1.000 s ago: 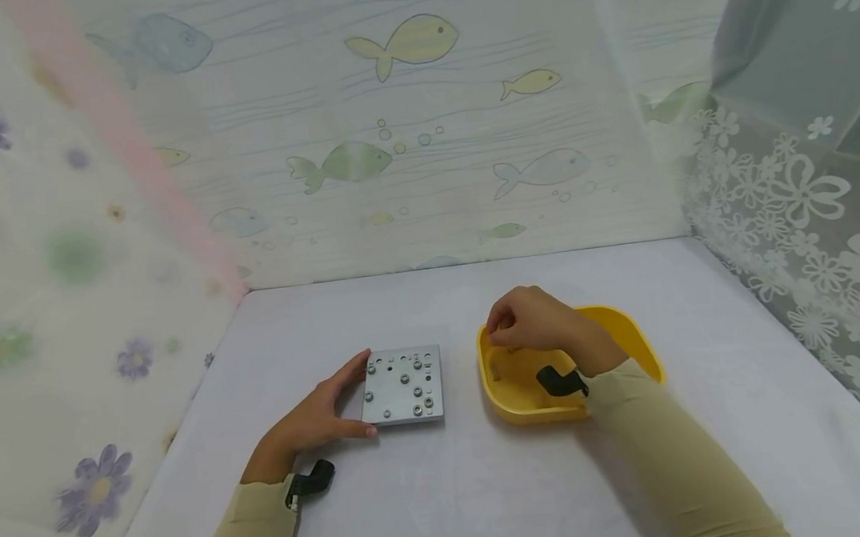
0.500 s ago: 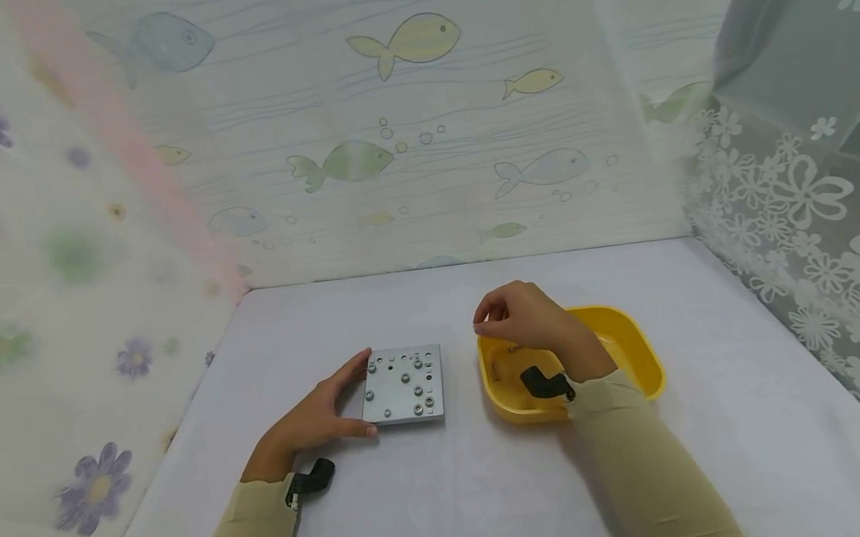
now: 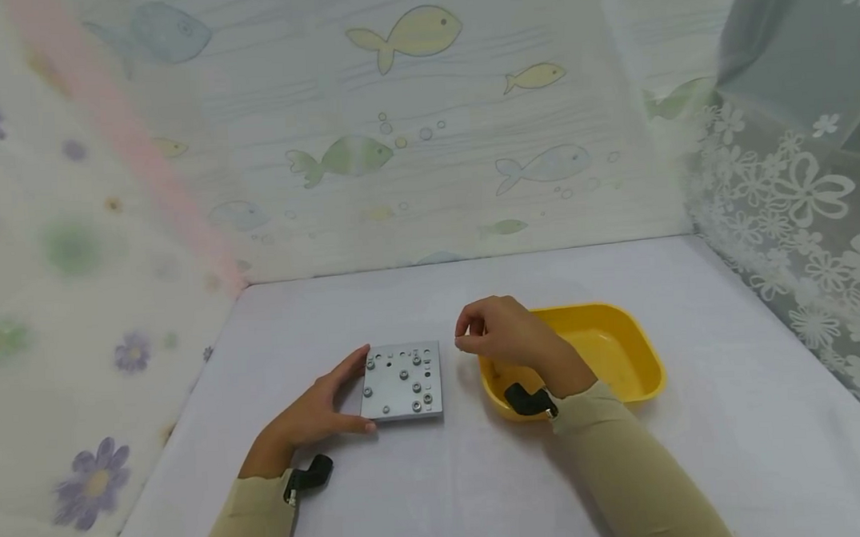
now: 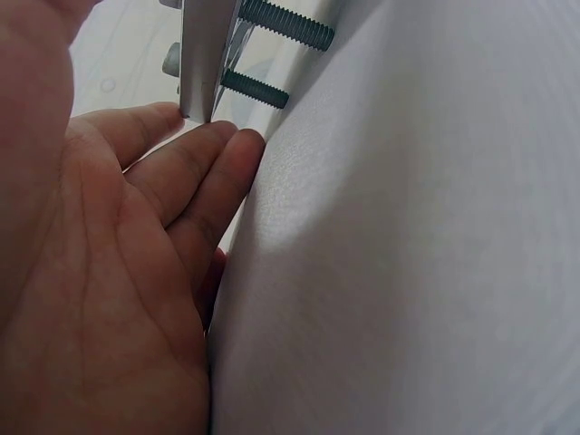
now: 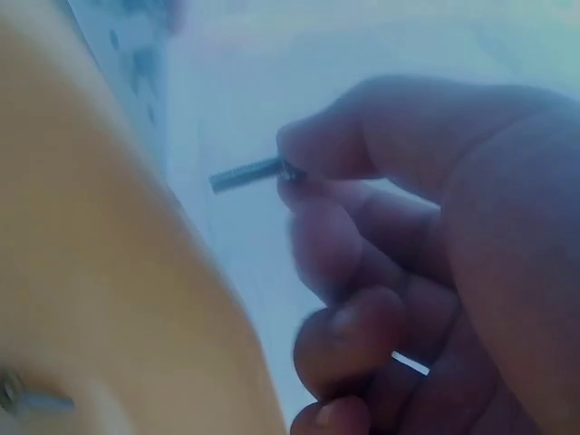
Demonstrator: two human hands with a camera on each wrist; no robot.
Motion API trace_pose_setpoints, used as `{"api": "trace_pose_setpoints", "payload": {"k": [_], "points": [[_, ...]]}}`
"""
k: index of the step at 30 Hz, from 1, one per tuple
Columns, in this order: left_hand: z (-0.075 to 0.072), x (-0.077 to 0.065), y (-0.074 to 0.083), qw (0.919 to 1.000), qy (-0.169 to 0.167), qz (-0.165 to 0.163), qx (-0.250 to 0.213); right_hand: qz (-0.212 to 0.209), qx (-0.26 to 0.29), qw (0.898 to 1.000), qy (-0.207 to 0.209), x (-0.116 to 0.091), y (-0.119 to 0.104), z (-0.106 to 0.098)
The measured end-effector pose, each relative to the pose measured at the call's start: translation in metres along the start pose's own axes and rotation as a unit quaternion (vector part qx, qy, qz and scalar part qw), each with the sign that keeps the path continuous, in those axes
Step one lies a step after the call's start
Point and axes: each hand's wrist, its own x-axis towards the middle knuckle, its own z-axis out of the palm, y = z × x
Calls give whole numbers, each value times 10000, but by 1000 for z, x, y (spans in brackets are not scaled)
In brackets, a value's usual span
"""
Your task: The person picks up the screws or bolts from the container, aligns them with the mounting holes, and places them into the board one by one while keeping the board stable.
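Note:
A silver metal plate with several socket-head screws in its holes stands on the white cloth. My left hand holds its left side, thumb at the near corner and fingers at the far one. In the left wrist view, threaded screw shanks stick out beneath the plate, which sits raised off the cloth. My right hand is over the left rim of the yellow bin. Between thumb and forefinger it pinches a small screw, threaded end outward; the fingertips cover its head.
Another screw lies inside the bin in the right wrist view. The bin stands to the right of the plate, with a gap of cloth between. Printed curtains enclose the table at the back and sides.
My right hand has moved left from inside the bin to beyond its left rim, toward the plate. My left hand and the plate keep their place.

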Motion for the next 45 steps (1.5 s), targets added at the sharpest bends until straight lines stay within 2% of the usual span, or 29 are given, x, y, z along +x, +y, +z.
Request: {"api": "trace_pose_setpoints", "payload": {"k": [10, 19, 38, 45], "points": [[2, -2, 0, 10000, 40, 3, -73, 289, -269, 9992, 45, 2, -20, 26], [2, -2, 1, 10000, 42, 16, -49, 351, -596, 9973, 262, 5, -26, 43], [2, -2, -2, 10000, 18, -21, -6, 69, -1004, 9942, 385, 5, -35, 61], [2, -2, -2, 10000, 40, -8, 25, 183, -980, 9948, 227, 4, -38, 60]]}}
